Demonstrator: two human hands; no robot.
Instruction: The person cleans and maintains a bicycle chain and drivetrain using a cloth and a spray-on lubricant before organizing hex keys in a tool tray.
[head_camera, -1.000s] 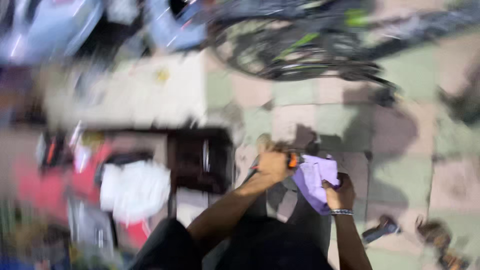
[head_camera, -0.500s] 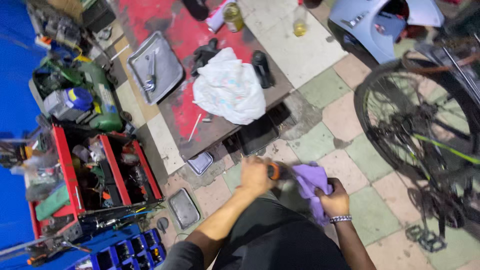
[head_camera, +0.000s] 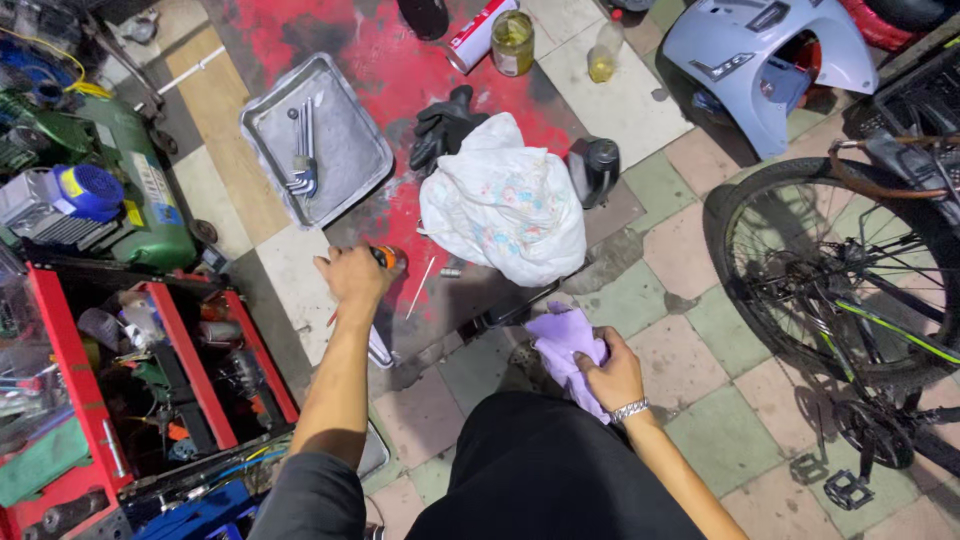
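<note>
Nearest, at five o'clock, the right hand (head_camera: 612, 375) is closed on a crumpled purple rag (head_camera: 566, 345). Farther out at ten o'clock, the left hand (head_camera: 352, 276) grips an orange-handled tool (head_camera: 386, 258) over the floor, just below the metal tray (head_camera: 345, 160) of wrenches; apparently the wiping step, which wants tool and rag together.

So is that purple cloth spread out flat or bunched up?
Bunched up. The purple cloth is crumpled in the right hand, its folds gathered under the fingers, with one end hanging loose below the hand.
</note>
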